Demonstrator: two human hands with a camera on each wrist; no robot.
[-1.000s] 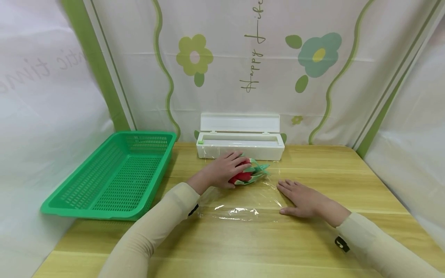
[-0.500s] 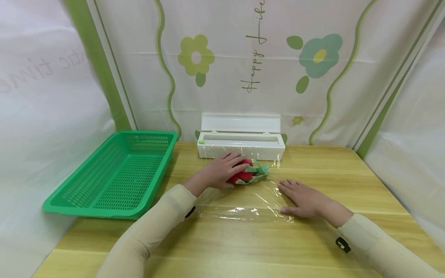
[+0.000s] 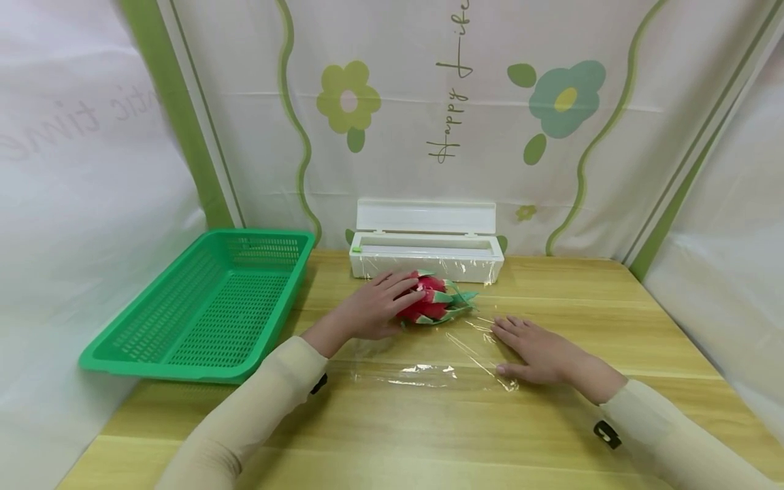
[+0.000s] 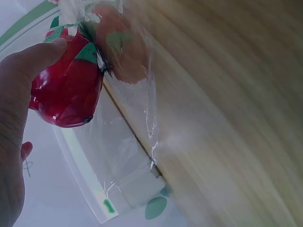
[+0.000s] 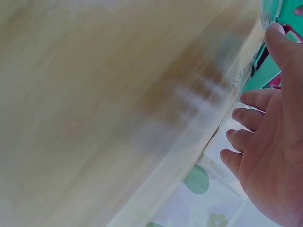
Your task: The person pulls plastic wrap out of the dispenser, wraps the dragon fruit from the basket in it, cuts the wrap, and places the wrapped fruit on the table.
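A red toy dragon fruit [image 3: 433, 305] with green leaf tips lies on a sheet of clear cling film [image 3: 422, 357] spread over the wooden table [image 3: 429, 435]. My left hand [image 3: 382, 303] grips the fruit from its left side. In the left wrist view the thumb [image 4: 45, 54] presses on the fruit [image 4: 66, 92], with film [image 4: 130, 137] draped beside it. My right hand [image 3: 531, 344] lies flat and open on the film's right edge, palm down, a little right of the fruit. The right wrist view shows its straight fingers [image 5: 248, 125] above the table.
A white cling film dispenser [image 3: 427, 246] with its lid up stands behind the fruit, and the film runs out of it. A green slatted basket [image 3: 208, 306] sits at the left of the table. Printed cloth walls close in the back and sides.
My left hand has slid slightly back to the left, uncovering more of the fruit's top. The film near my right hand has wrinkled more. The right hand has barely moved.
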